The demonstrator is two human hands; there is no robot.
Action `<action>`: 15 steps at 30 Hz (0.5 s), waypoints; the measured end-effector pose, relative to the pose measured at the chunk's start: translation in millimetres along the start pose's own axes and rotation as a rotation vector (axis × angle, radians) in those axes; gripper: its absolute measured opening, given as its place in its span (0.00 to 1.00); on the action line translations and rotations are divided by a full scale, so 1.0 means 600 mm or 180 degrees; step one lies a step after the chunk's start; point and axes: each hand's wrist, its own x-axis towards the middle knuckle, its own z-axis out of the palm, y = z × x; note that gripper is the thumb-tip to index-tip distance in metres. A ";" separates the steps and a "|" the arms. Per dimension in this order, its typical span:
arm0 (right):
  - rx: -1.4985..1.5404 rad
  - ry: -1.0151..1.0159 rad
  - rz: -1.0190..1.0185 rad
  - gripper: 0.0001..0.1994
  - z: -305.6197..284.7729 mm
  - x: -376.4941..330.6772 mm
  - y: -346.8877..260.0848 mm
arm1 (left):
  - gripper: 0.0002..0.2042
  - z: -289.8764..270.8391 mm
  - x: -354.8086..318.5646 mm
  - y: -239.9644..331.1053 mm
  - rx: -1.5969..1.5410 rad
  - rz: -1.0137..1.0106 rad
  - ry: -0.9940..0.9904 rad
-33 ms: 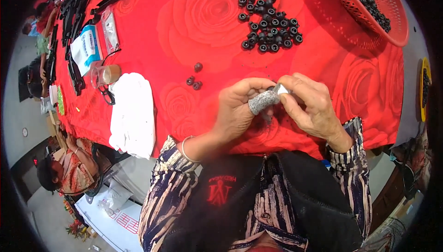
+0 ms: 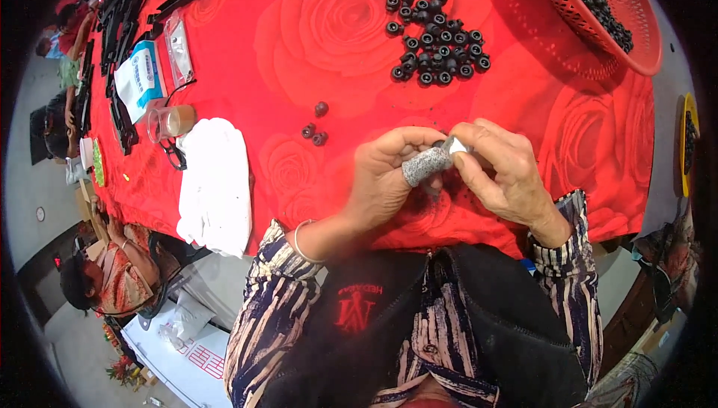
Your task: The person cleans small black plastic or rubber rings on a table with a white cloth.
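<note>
My left hand (image 2: 383, 172) is closed in a pinch over the near part of the table, with a grey speckled sleeve (image 2: 426, 166) around its thumb. Between its thumb and forefinger a small dark part (image 2: 439, 143) partly shows; its kind is hidden by the fingers. My right hand (image 2: 499, 169) meets it there, thumb and fingers pinched around a small white piece (image 2: 458, 146) that touches the sleeved thumb's tip. What this white piece is, I cannot make out. Farther off lies a cluster of small black ring-topped knobs (image 2: 441, 41). Several loose dark knobs (image 2: 319, 139) lie left of my hands.
A red basket (image 2: 645, 53) of small black parts stands at the far right. On the left are a white cloth (image 2: 215, 191), a cup of brown liquid (image 2: 179, 119), a blue-white packet (image 2: 142, 79) and long black parts (image 2: 120, 41). Other people sit along the left side.
</note>
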 end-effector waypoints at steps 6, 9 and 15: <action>0.0512 0.0083 0.0163 0.13 -0.010 0.001 -0.011 | 0.10 -0.012 0.008 0.006 -0.0251 -0.0023 -0.0348; 0.0259 0.0336 -0.0781 0.20 0.000 0.001 -0.001 | 0.09 -0.011 0.007 0.000 -0.0910 -0.0229 -0.0396; -0.0248 0.0441 -0.1287 0.23 0.006 -0.003 0.012 | 0.10 -0.010 0.011 -0.014 -0.1376 -0.0660 -0.0594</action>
